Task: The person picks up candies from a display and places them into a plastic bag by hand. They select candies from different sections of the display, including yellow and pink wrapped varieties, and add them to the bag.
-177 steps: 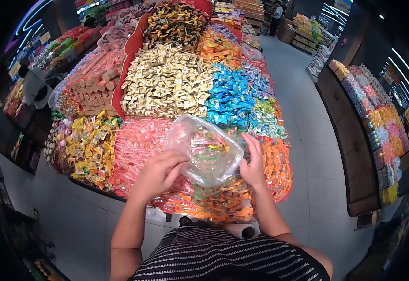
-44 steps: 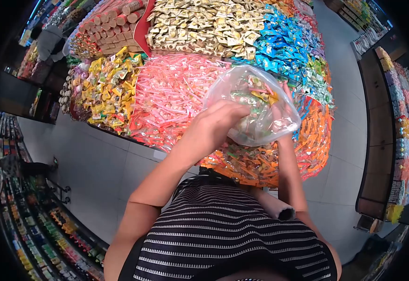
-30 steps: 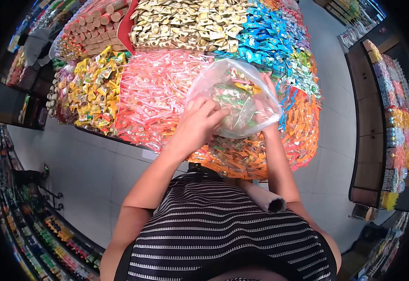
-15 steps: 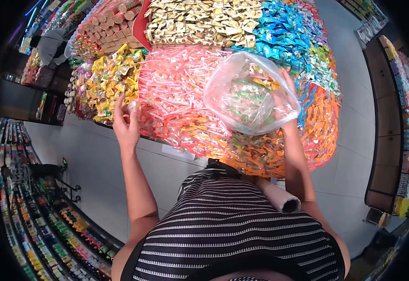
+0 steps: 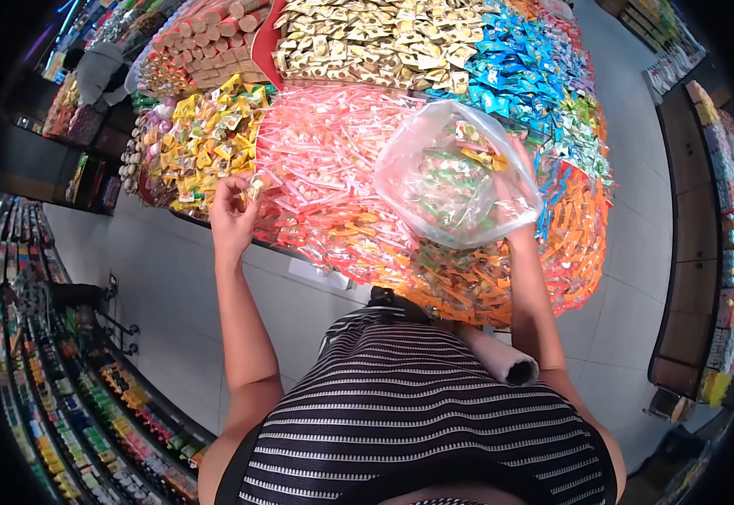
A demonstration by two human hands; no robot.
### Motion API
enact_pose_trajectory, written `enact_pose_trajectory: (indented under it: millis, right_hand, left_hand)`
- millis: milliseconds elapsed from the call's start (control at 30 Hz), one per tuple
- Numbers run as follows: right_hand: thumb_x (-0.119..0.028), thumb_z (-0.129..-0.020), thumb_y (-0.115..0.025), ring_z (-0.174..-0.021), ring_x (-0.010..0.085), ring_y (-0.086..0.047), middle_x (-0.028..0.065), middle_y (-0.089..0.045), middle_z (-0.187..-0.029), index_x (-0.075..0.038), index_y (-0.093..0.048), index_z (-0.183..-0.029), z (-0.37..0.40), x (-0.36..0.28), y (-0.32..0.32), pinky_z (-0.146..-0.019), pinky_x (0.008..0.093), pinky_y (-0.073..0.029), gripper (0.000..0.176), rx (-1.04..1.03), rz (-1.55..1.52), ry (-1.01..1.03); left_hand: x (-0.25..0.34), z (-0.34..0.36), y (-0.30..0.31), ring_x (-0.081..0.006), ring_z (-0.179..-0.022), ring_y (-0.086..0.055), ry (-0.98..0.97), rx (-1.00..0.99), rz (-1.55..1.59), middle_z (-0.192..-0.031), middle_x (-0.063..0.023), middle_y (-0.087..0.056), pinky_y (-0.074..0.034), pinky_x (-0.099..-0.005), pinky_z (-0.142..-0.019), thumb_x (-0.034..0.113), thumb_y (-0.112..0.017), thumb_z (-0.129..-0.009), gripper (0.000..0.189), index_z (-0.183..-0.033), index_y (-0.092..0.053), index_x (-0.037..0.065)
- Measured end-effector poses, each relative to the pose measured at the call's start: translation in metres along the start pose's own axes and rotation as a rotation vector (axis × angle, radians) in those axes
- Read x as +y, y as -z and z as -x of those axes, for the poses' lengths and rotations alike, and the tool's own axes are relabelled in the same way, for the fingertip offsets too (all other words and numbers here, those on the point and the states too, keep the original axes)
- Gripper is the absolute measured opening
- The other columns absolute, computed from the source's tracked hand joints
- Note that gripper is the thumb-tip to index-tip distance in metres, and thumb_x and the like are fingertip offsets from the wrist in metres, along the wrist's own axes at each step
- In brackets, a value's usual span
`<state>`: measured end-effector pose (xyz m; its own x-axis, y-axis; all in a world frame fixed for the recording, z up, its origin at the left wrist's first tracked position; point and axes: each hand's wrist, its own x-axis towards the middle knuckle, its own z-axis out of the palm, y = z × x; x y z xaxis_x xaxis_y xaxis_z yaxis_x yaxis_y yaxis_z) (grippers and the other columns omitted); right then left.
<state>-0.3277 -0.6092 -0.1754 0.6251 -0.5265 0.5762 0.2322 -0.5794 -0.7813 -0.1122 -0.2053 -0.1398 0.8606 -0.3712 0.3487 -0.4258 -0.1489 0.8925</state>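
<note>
My left hand [image 5: 234, 215] is closed in a pinch on a small wrapped candy [image 5: 256, 183], pale with some yellow. It hovers at the border between the yellow-wrapped candies [image 5: 203, 139] and the pink stick-wrapped candies [image 5: 320, 143]. On the right, a clear plastic bag [image 5: 400, 185] hangs open over the display, its mouth facing up. Green-wrapped candies [image 5: 447, 172] and a few red and yellow pieces lie inside it. My right hand [image 5: 514, 189] grips the bag by its right side, seen partly through the film.
Cream-wrapped candies [image 5: 375, 42] and blue-wrapped candies [image 5: 514, 63] fill the back of the display. Orange-wrapped candies [image 5: 573, 240] lie front right. A white roll [image 5: 501, 358] sticks out by my waist. Stocked shelves [image 5: 72, 396] stand at left, a cabinet [image 5: 691, 236] at right.
My left hand's fingers have drawn together around the wrapped candy and turned inward. The bag and right hand stay nearly in place; the whole view has shifted slightly.
</note>
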Motion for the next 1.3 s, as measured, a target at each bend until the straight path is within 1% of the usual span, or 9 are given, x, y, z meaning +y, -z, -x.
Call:
enact_pose_trajectory:
  millis: [133,200,333,500,667,833,1033,1133,1300]
  right_hand:
    - [-0.024,-0.088,-0.064,-0.126,0.0285,-0.051,0.0146,-0.054,-0.136,0.000,-0.043,-0.142,0.001,0.005,0.001,-0.107,0.0390,-0.038,0.063,-0.002,0.018,0.013]
    - [-0.023,-0.089,-0.064,-0.127,0.0285,-0.050,0.0146,-0.053,-0.137,0.000,-0.043,-0.142,0.001,0.006,0.000,-0.107,0.0389,-0.038,0.062,0.001,0.008,0.023]
    - [-0.022,-0.089,-0.064,-0.129,0.0287,-0.048,0.0150,-0.052,-0.138,0.001,-0.043,-0.142,0.001,0.002,0.001,-0.108,0.0390,-0.037,0.062,-0.008,-0.010,0.029]
    - [-0.021,-0.089,-0.064,-0.129,0.0291,-0.048,0.0158,-0.052,-0.138,0.002,-0.043,-0.142,0.002,0.004,-0.002,-0.109,0.0396,-0.036,0.062,0.006,-0.043,0.020]
    - [-0.021,-0.089,-0.063,-0.130,0.0290,-0.048,0.0160,-0.051,-0.138,0.002,-0.043,-0.142,0.000,0.002,0.000,-0.109,0.0395,-0.036,0.061,-0.011,-0.031,0.036]
    - [-0.020,-0.089,-0.063,-0.129,0.0291,-0.048,0.0161,-0.051,-0.139,0.002,-0.043,-0.142,0.000,0.001,-0.001,-0.109,0.0396,-0.036,0.061,-0.007,-0.045,0.012]
    - [-0.006,-0.089,-0.058,-0.135,0.0258,-0.042,0.0143,-0.044,-0.145,0.002,-0.036,-0.146,0.001,0.002,0.002,-0.114,0.0401,-0.030,0.061,-0.061,-0.027,0.019]
    - [-0.007,-0.089,-0.058,-0.135,0.0252,-0.041,0.0139,-0.044,-0.146,0.002,-0.036,-0.146,0.002,0.001,0.002,-0.114,0.0393,-0.030,0.061,-0.058,-0.069,-0.011]
    - [-0.015,-0.089,-0.060,-0.132,0.0273,-0.045,0.0156,-0.047,-0.142,0.003,-0.039,-0.144,0.001,0.002,0.001,-0.111,0.0396,-0.034,0.061,-0.033,-0.046,0.004]
  left_hand:
    - [-0.010,0.002,0.008,-0.0073,-0.088,-0.059,-0.019,-0.041,0.005,-0.120,-0.0087,-0.060,-0.050,-0.0199,-0.069,-0.007,-0.068,-0.085,0.026,-0.104,-0.053,0.003]
    - [0.000,0.005,0.006,-0.0100,-0.092,-0.060,0.163,-0.016,0.094,-0.118,-0.0081,-0.059,-0.052,-0.0248,-0.086,-0.006,-0.066,-0.086,0.036,-0.120,-0.055,0.000]
    - [0.017,0.006,0.002,-0.0088,-0.088,-0.060,0.160,0.042,0.096,-0.115,-0.0063,-0.060,-0.056,-0.0255,-0.085,-0.004,-0.067,-0.087,0.045,-0.130,-0.055,0.000]
    - [-0.001,-0.002,0.012,-0.0069,-0.081,-0.057,0.407,0.098,0.587,-0.106,-0.0032,-0.058,-0.053,-0.0220,-0.075,-0.005,-0.065,-0.087,0.049,-0.134,-0.052,-0.004]
    - [0.011,-0.005,-0.002,-0.0061,-0.085,-0.053,0.176,0.043,0.276,-0.094,0.0007,-0.049,-0.050,-0.0240,-0.077,-0.004,-0.062,-0.084,0.042,-0.126,-0.060,-0.002]
    - [-0.004,-0.021,0.007,-0.0087,-0.095,-0.056,0.074,-0.096,-0.159,-0.109,-0.0016,-0.054,-0.048,-0.0225,-0.084,-0.008,-0.062,-0.083,0.038,-0.120,-0.062,0.000]
    - [-0.009,-0.028,0.012,-0.0083,-0.091,-0.059,0.129,-0.144,-0.096,-0.103,-0.0014,-0.058,-0.049,-0.0235,-0.080,-0.005,-0.064,-0.088,0.032,-0.119,-0.063,0.001]
    - [-0.002,-0.028,0.006,-0.0050,-0.079,-0.050,0.141,-0.123,0.003,-0.095,0.0012,-0.051,-0.043,-0.0209,-0.066,0.001,-0.068,-0.087,0.030,-0.117,-0.065,0.001]
    - [0.017,-0.029,0.005,-0.0047,-0.074,-0.052,0.300,-0.105,0.025,-0.089,0.0013,-0.056,-0.045,-0.0198,-0.068,0.001,-0.069,-0.087,0.033,-0.119,-0.059,0.001]
